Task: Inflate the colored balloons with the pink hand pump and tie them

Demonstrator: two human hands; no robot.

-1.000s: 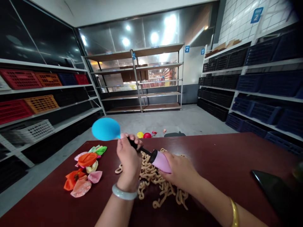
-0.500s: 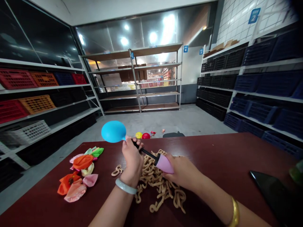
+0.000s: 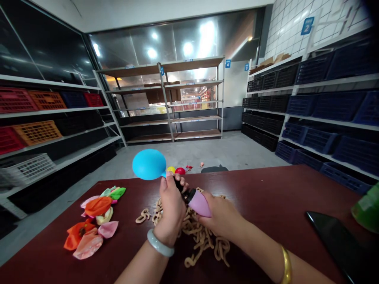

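A blue balloon (image 3: 149, 164), partly inflated, sits on the nozzle end of a hand pump (image 3: 200, 202) with a pink body and black fittings. My left hand (image 3: 172, 199) is closed around the balloon's neck and the black end of the pump. My right hand (image 3: 219, 215) grips the pink body. The two hands are close together, and little of the black shaft shows between them. Beneath them lies a heap of tan, curly, rope-like pieces (image 3: 201, 236), partly hidden by the hands. Left of it rest several deflated balloons (image 3: 99, 206) in orange, pink, green and cream.
The dark red table (image 3: 266, 197) carries a black flat device (image 3: 334, 236) and a green container (image 3: 367, 209) at the right. On the floor beyond its far edge are a red balloon (image 3: 180, 170) and a yellow one (image 3: 171, 169). Shelves with crates (image 3: 322, 138) stand along the sides.
My hands have come closer together, pushing the pump's shaft into its pink body. The blue balloon has grown slightly and shifted right. The camera view has turned a little to the right.
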